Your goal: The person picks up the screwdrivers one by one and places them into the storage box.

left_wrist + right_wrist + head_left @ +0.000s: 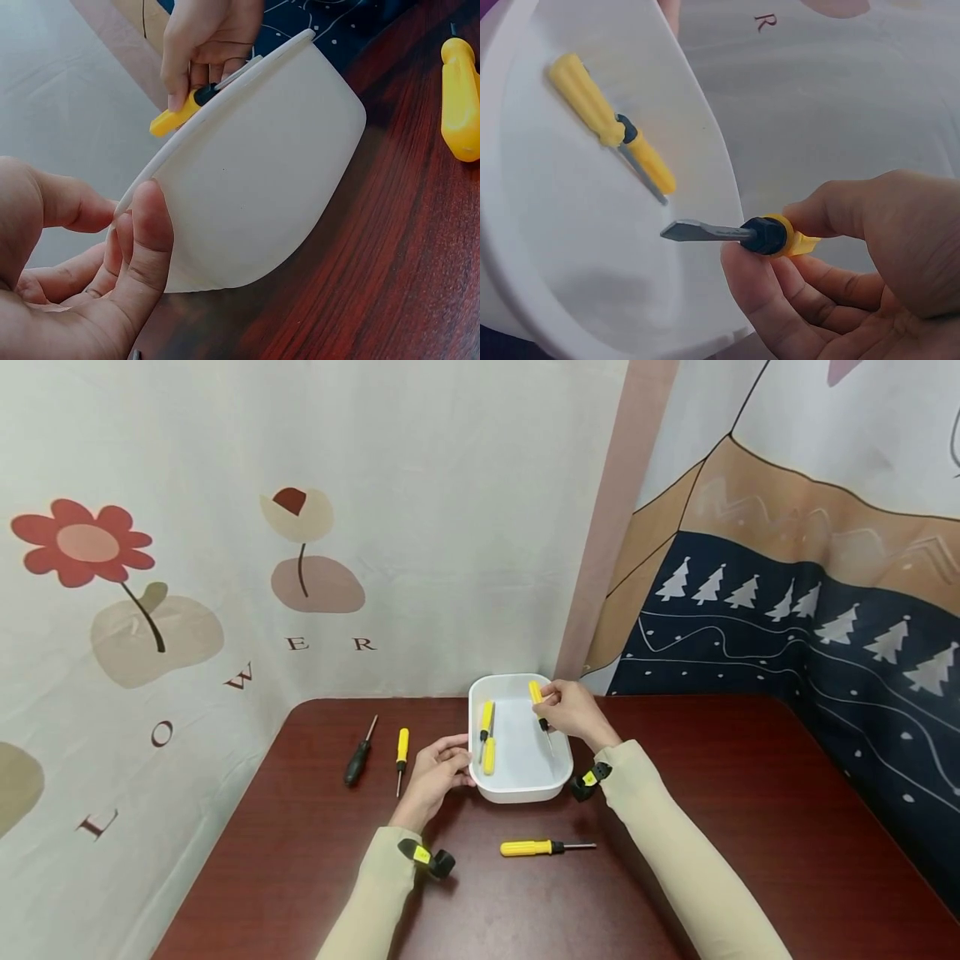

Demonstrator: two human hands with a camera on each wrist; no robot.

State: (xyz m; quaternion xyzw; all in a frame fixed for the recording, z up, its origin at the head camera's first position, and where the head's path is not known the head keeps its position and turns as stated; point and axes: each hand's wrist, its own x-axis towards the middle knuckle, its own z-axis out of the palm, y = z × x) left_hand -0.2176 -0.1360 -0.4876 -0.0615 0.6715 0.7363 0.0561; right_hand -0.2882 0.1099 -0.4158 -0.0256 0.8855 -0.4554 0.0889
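My right hand [576,710] pinches a yellow-handled screwdriver [536,693] over the right part of a white tub [525,795]. In the right wrist view its flat metal tip [697,231] points away from the fingers, past a black collar. My left hand [437,774] grips the tub's left rim, thumb and fingers on either side of the wall in the left wrist view. Inside the tub, along its left side, lie two yellow screwdrivers [585,97], side by side with their handles at opposite ends.
On the dark red table [675,827], a yellow screwdriver [528,848] lies crosswise in front of the tub. To the left are a black screwdriver [357,764] and another yellow screwdriver [402,747]. A printed curtain [450,527] hangs behind the table's far edge.
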